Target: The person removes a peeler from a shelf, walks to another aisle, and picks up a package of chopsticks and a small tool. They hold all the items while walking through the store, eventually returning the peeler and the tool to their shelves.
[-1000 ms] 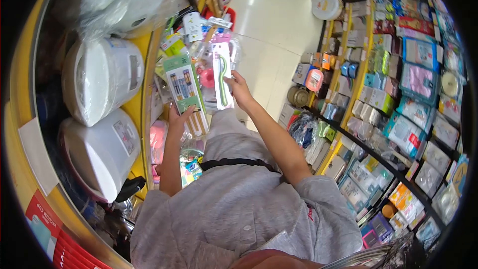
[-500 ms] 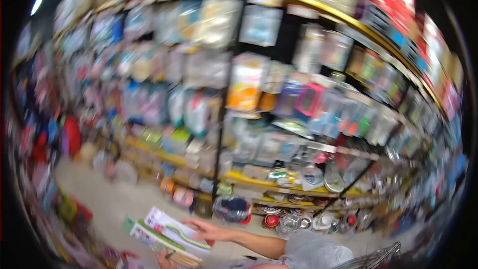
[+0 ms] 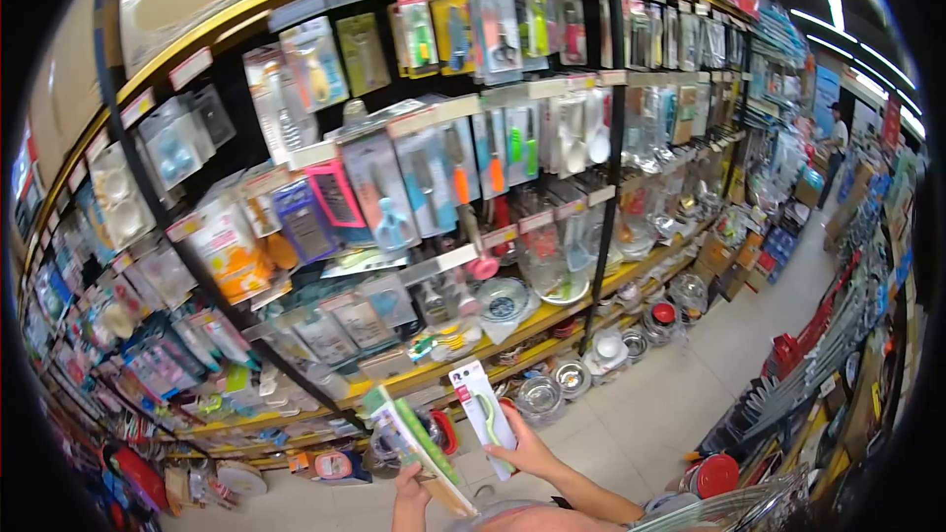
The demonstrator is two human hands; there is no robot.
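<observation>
My left hand grips a stack of flat packages by the lower end. They tilt away from me and show a green strip and a brown lower part, but their contents cannot be made out. To the right, my right hand holds a white carded package with a curved light-green handle on it, its fingers along the right edge and thumb across the front. The two hands are apart, at the bottom centre of the view, in front of the lower shelves.
Packaged kitchen tools hang in rows on the rack ahead. Metal bowls and a red-lidded container stand low along it. The tiled aisle runs right, past a red tub and stacked goods. A person stands far off.
The view has swung right along the rack and sharpened. Earlier the white carded package lay against the others; now my right hand holds it apart from the stack in my left hand.
</observation>
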